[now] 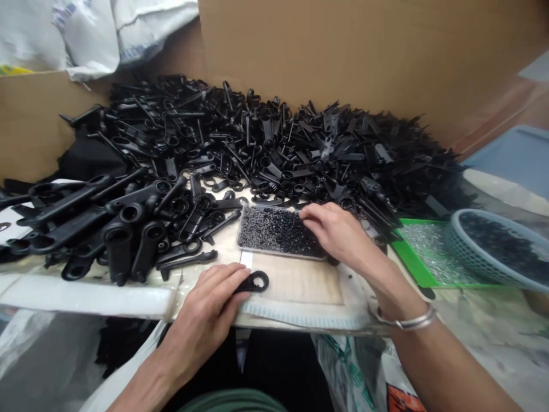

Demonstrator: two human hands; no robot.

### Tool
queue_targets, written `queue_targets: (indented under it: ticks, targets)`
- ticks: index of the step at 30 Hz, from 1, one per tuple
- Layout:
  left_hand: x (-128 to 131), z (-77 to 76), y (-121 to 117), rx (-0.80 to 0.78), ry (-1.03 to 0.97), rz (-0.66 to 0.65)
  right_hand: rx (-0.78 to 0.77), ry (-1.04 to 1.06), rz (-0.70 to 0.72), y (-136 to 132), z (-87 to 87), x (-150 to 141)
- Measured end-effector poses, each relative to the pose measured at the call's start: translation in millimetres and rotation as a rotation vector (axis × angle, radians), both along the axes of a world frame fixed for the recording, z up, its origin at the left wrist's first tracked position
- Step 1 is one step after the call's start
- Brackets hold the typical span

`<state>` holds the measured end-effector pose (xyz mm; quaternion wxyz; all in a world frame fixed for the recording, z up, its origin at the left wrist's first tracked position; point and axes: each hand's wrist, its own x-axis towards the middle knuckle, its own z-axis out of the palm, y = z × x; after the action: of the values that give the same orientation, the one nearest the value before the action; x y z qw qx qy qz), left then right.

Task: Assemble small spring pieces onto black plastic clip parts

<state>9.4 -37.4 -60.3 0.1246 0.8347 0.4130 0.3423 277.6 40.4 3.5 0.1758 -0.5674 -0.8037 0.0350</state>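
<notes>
1. Hands first: our left hand (210, 306) lies on the table edge and grips one black lever (254, 282), whose ring end sticks out to the right past the fingers. Our right hand (332, 229) rests on the tray (246, 245) of small dark pins, fingers bent down into them; we cannot tell if it has pinched a pin or not.
2. Tray risk: the wrist presses over the near right corner of the tray. We judge that a push there could tip it, and the pins would scatter on the white mat (300, 286).
3. Pin risk: the pins are very small and many. We think that the fingers may lift two pins together, or none.
4. Lever risk: the lever is held only at one end, near the table edge. If the grip gets loose, it may slide off to the floor.
5. Pile risk: the big pile (257, 143) of levers slopes down to the tray. A bump may roll some levers into the pins.
6. Basket (467, 260) and green tray (412, 260) lie just beside the right forearm; a wide elbow move may knock them.
</notes>
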Motion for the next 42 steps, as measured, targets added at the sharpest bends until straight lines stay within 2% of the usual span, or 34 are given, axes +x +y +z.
queue_targets:
  ticks: [5, 9, 14, 17, 20, 25, 28, 31, 36, 38, 42]
  targets:
    - [-0.8, -2.9, 0.6, 0.000, -0.038, 0.000, -0.016, -0.121, 0.090, 17.4, -13.3, -5.3]
    - [1.4, -4.6, 1.1, 0.045, -0.057, -0.024, -0.044, -0.165, 0.122, 12.5, -11.7, 7.4]
    - [3.9, -9.3, 1.2, 0.091, -0.088, -0.031, -0.019, -0.059, 0.140, 8.1, -1.5, 11.4]
    - [4.5, -10.0, 1.3, 0.106, -0.095, -0.034, 0.018, -0.008, 0.198, 17.1, -6.0, 1.7]
    - [4.0, -8.9, 0.9, 0.099, -0.095, -0.044, -0.015, -0.031, 0.254, 24.8, -15.0, -4.2]
    - [3.4, -7.7, 0.2, 0.084, -0.099, -0.051, -0.065, -0.088, 0.224, 17.1, -14.1, 9.7]
    - [4.0, -7.9, 0.4, 0.083, -0.099, -0.055, -0.076, -0.014, 0.232, 9.5, -3.7, 17.9]
    - [3.9, -7.8, 0.2, 0.081, -0.105, -0.044, -0.024, 0.042, 0.174, 7.6, 5.3, 18.0]
    - [3.3, -7.0, 0.2, 0.074, -0.112, -0.019, 0.042, 0.174, 0.094, 4.3, 6.9, 19.6]
    - [3.4, -6.6, 0.9, 0.078, -0.109, -0.014, 0.041, 0.292, 0.053, -1.5, 5.4, 24.7]
    - [-0.1, -7.2, 1.0, 0.120, -0.074, 0.025, -0.109, 0.658, -0.119, -16.1, 6.2, 33.9]
